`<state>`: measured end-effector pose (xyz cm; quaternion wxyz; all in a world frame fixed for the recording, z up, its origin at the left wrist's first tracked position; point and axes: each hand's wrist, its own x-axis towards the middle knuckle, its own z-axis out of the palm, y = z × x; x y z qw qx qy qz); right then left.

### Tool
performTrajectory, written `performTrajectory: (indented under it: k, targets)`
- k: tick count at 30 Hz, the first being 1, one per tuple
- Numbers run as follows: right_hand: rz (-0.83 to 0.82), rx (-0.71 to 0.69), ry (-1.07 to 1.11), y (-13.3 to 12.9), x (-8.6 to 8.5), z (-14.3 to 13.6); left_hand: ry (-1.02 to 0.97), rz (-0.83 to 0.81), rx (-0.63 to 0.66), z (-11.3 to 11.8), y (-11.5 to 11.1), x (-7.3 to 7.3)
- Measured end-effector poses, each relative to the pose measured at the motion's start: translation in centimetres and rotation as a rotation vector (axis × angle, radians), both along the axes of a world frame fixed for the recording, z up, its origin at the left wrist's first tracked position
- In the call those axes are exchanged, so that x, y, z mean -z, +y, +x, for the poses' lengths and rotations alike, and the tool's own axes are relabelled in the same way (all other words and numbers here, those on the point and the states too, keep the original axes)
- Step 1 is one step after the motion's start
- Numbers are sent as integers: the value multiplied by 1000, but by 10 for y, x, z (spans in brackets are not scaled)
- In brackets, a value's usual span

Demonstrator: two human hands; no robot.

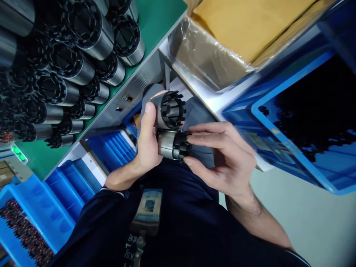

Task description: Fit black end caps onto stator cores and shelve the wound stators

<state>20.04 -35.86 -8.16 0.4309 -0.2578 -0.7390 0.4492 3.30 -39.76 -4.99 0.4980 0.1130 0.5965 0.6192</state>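
Two metal cylinders with black toothed plastic ends are held together above my lap. My left hand point(148, 137) is wrapped round them from the left, its thumb beside the upper cylinder point(161, 109). The lower cylinder point(167, 144) lies just beneath, its toothed end facing right. Fingertips and thumb of my right hand point(226, 157) pinch the black toothed end point(182, 145) of that lower cylinder. Most of my left fingers are hidden behind the cylinders.
Many similar cylinders point(68, 65) stand on a green table point(164, 16) at the upper left. A plastic-lined carton point(205, 55) and a blue bin point(292, 146) of dark parts are at the right. Blue trays point(55, 196) sit lower left.
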Motion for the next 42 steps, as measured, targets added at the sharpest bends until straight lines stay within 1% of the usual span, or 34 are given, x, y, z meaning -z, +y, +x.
performTrajectory:
  k: [3,6,9,12,14,17,18,20,23,24,26,29,30,32,35,37,40,42]
  targets:
    - [18,-21,-16,2,-2,1,71,-6,-32,1,2,3]
    - [18,-23,-31,0,-1,0,52,-1,-84,1,3,3]
    - [-17,-21,-1,-3,1,-2,26,80,-125,1,2,2]
    - [-32,-16,59,-7,3,-5,52,191,-163,3,2,3]
    - [-40,-18,81,-10,4,-7,69,183,-187,5,3,3]
    - [-116,-3,150,-16,2,-10,137,147,-217,6,4,4]
    - [-141,0,171,-17,1,-11,162,165,-241,6,4,4]
    - [-150,-3,180,-19,0,-13,172,251,-286,6,4,5]
    - [-80,1,125,-19,-2,-14,125,398,-287,5,5,6]
    - [-62,10,121,-19,-3,-14,124,419,-285,4,5,6]
    - [-41,16,120,-19,-3,-15,167,401,-311,4,5,6]
    - [2,-12,146,-18,-3,-16,269,255,-361,3,5,8]
    - [24,-25,157,-17,-3,-17,292,221,-356,2,4,9]
    - [70,-35,179,-16,-3,-18,297,231,-298,2,1,10]
    - [120,-46,176,-16,-1,-18,220,331,-191,3,-4,13]
    - [142,-67,163,-16,0,-16,206,292,-195,3,-7,14]
    - [162,-93,151,-17,3,-12,292,143,-241,4,-10,17]
    - [168,-108,149,-18,4,-10,303,167,-254,3,-12,19]
